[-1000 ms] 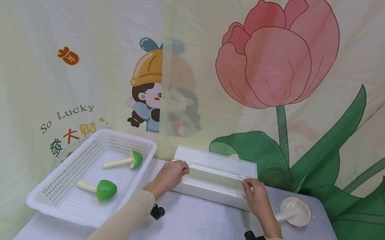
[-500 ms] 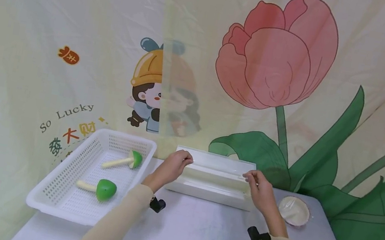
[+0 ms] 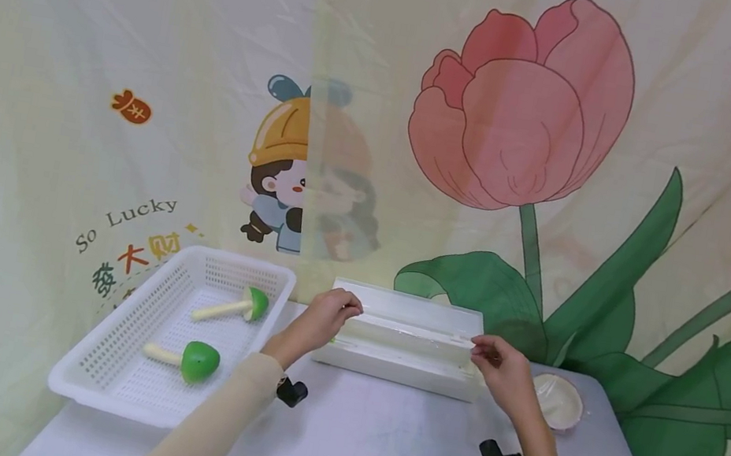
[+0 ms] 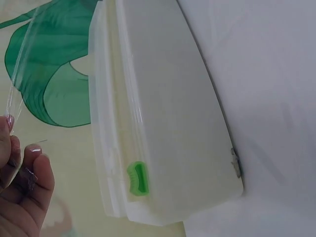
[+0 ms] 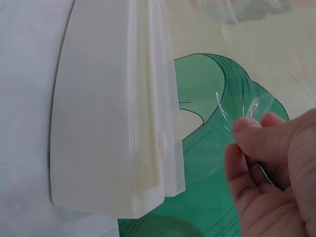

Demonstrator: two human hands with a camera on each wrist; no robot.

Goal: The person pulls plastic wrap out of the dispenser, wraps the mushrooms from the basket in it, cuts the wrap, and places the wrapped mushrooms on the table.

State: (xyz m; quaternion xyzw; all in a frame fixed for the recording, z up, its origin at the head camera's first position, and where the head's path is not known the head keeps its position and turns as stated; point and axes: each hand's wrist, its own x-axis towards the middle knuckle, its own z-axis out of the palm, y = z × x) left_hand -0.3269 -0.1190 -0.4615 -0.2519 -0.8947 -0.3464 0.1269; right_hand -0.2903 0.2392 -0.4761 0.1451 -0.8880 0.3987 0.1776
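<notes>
A white cling film dispenser [image 3: 394, 371] stands at the back of the table with its lid [image 3: 410, 308] raised. A green slider cutter [image 4: 138, 178] shows at one end of it in the left wrist view. A clear sheet of cling film [image 5: 254, 105] stretches between my hands above the dispenser. My left hand [image 3: 322, 321] pinches one side of the film between thumb and fingers, over the dispenser's left end. At the right end, my right hand [image 3: 509, 374] pinches the other side. The film itself is barely visible in the head view.
On the left sits a white perforated basket [image 3: 103, 346] with two green-capped toy mushrooms [image 3: 199, 363] lying in it. A film-covered bowl [image 3: 557, 402] stands to the right, partly behind my right forearm. A printed cloth hangs behind the table.
Both hands have come up off the dispenser with the film. The left has risen slightly; the right has risen, then shifted right and a little lower.
</notes>
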